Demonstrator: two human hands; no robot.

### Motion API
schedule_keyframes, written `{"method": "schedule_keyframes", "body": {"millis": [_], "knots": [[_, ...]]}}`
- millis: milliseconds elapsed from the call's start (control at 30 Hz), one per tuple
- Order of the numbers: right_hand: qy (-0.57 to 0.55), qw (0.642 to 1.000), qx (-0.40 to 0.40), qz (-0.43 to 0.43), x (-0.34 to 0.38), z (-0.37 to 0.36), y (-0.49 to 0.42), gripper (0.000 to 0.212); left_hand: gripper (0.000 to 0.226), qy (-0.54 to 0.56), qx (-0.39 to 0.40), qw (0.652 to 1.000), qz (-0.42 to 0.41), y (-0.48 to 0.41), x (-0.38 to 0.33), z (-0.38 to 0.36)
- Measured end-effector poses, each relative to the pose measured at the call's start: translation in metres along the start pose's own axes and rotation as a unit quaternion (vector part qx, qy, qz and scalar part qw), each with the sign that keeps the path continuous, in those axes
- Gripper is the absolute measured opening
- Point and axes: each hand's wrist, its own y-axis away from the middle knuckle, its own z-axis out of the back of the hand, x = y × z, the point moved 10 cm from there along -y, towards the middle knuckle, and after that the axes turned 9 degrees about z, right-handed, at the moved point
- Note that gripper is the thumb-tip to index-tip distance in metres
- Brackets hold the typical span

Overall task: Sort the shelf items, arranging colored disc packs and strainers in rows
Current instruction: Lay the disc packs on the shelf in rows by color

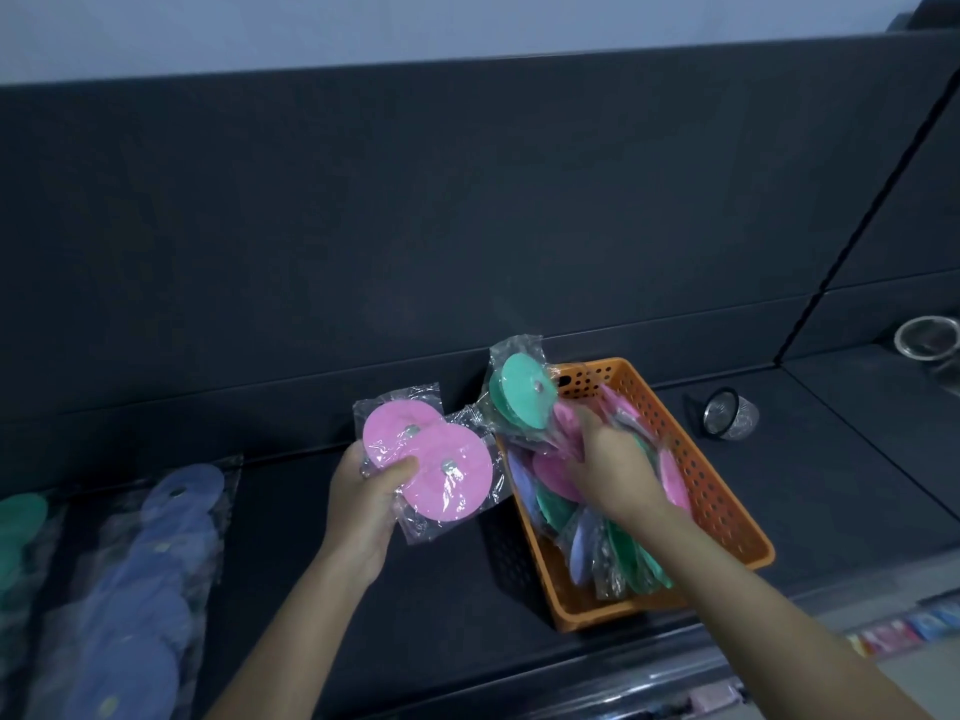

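Careful, your left hand (371, 493) pinches slick pink packs (434, 462), right hand (615, 462) digs in basket (719, 493), grip unclear; jostled green pack (521, 391) may topple.

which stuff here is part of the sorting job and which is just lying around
Job: pink disc packs in left hand; mixed packs in orange basket, right hand among them; blue row and green packs on shelf; near strainer, far strainer.
Lying about: blurred coloured packets below the shelf.
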Motion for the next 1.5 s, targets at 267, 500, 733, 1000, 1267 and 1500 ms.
{"method": "schedule_keyframes", "body": {"millis": [267, 500, 733, 1000, 1267, 1500], "knots": [[-0.099, 0.984, -0.143, 0.035, 0.004, 0.046, 0.013, 0.018, 0.025, 0.003, -0.01, 1.0, -0.011, 0.003, 0.0, 0.007], [-0.254, 0.936, -0.241, 0.018, 0.002, 0.072, 0.023, 0.02, 0.027, -0.001, -0.015, 1.0, -0.015, 0.011, -0.003, 0.006], [-0.454, 0.852, -0.256, 0.037, 0.027, 0.079, 0.029, 0.022, 0.025, 0.014, -0.004, 0.999, -0.029, 0.022, -0.007, 0.016], [-0.439, 0.878, -0.175, 0.079, 0.081, 0.022, 0.027, 0.015, 0.02, 0.01, -0.043, 0.999, -0.028, 0.03, -0.006, 0.059], [-0.226, 0.951, -0.128, 0.166, 0.122, -0.038, 0.034, 0.019, 0.024, -0.014, -0.089, 0.996, 0.021, 0.022, 0.019, 0.109], [0.079, 0.943, -0.12, 0.3, 0.147, -0.087, 0.055, 0.048, 0.019, -0.026, -0.103, 0.993, 0.051, 0.009, 0.039, 0.127]]}}
